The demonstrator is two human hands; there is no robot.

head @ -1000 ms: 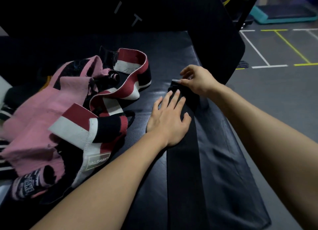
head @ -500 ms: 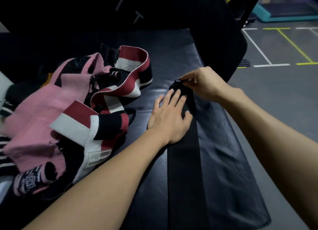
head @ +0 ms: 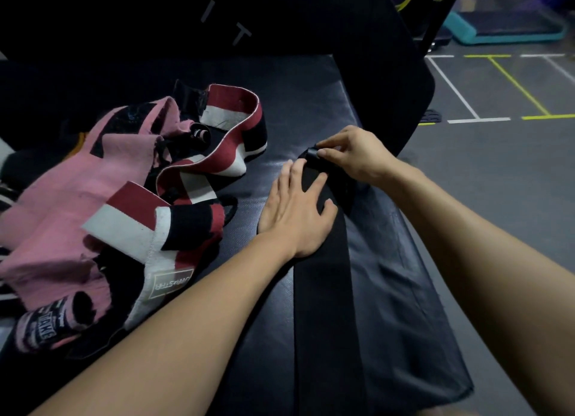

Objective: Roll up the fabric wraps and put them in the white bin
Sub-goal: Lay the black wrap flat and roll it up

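Left hand [head: 298, 210] flat on black wrap [head: 323, 291] (bench-edge side); right hand [head: 354, 155] pinches its end.

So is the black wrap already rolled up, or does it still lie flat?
Mostly flat: the black wrap lies stretched along the bench; only its far end is being turned over, pinched by the right hand.

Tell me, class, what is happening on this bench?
A person is starting to roll a long black fabric wrap laid along a black padded bench. The left hand presses it flat while the right hand pinches its far end. A pile of pink, red and white wraps waits unrolled alongside.
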